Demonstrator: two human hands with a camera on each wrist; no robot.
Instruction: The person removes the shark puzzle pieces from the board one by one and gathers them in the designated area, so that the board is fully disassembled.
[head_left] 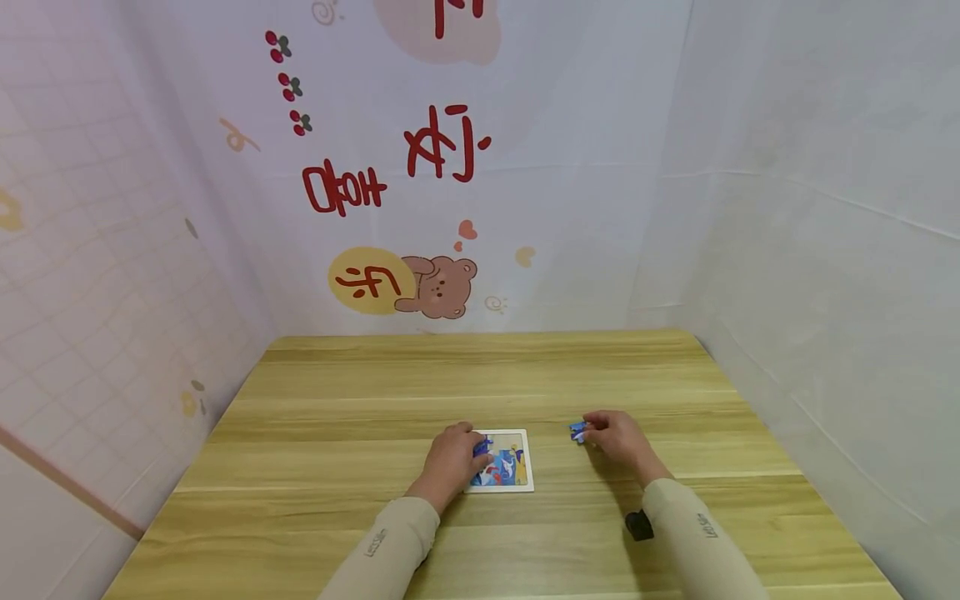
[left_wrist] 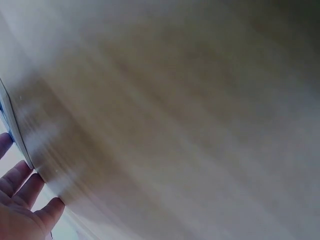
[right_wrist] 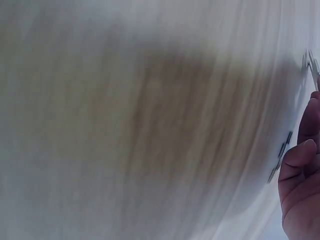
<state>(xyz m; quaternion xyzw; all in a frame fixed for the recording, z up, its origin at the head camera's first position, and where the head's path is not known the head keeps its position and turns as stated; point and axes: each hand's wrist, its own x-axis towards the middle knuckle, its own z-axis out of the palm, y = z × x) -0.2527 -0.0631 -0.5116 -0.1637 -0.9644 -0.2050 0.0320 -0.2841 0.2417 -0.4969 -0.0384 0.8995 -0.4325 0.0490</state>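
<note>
A white-framed jigsaw puzzle with a blue sea picture lies on the wooden table; its upper part shows a pale base. My left hand rests over the puzzle's left side, covering that edge, thumb and index finger around a dark blue patch. In the left wrist view, the spread fingers lie along the frame's edge. To the right of the puzzle, my right hand pinches a small blue jigsaw piece between thumb and fingertips. Thin piece edges show beside that hand in the right wrist view.
A small black object sits by the right wrist. The wooden table reaches back to a white printed curtain, with pale curtain walls at both sides.
</note>
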